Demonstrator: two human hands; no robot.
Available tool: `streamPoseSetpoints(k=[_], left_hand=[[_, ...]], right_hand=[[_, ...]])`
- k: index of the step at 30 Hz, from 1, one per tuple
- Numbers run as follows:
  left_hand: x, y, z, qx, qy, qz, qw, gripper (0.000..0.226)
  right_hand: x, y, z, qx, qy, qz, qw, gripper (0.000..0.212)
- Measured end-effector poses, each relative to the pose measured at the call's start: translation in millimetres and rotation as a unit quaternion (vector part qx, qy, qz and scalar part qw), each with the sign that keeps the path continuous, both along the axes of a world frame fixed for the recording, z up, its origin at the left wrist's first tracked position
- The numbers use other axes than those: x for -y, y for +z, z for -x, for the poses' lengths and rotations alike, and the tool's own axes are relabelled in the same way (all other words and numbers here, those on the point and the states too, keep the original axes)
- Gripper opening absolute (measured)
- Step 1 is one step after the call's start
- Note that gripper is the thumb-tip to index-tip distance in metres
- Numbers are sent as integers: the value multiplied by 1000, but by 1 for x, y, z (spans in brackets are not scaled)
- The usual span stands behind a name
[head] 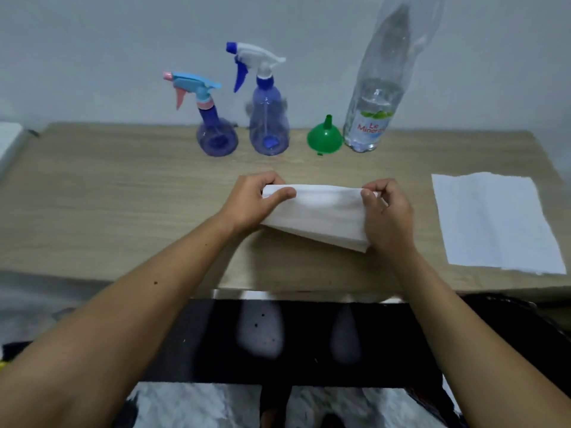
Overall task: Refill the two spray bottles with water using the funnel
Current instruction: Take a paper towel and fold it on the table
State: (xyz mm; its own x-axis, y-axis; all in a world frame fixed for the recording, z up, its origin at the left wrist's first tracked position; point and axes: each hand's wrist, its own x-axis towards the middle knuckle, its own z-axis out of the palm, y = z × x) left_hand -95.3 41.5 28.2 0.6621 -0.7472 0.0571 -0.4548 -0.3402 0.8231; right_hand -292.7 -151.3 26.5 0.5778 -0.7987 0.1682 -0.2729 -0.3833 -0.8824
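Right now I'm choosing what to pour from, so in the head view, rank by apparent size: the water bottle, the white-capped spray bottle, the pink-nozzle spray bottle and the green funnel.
1. water bottle, tallest by far
2. white-capped spray bottle
3. pink-nozzle spray bottle
4. green funnel, smallest

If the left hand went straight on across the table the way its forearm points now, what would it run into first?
The left hand pinches the folded white tissue and points up and to the right, toward the back of the table. Continuing that way, it would probably meet the green funnel first, though depth is uncertain; the water bottle stands just beyond.
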Motion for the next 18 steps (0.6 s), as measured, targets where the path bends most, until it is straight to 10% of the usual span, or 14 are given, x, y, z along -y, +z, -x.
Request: streamPoseSetpoints(k=[7,18], left_hand=[[-73,-13,7,-25,93,-2,995,16],[-97,-18,17,214,114,-126,962,27]], right_hand=[[-44,-18,-19,-20,74,51,996,6],[-61,-30,-6,-59,112,126,984,4]])
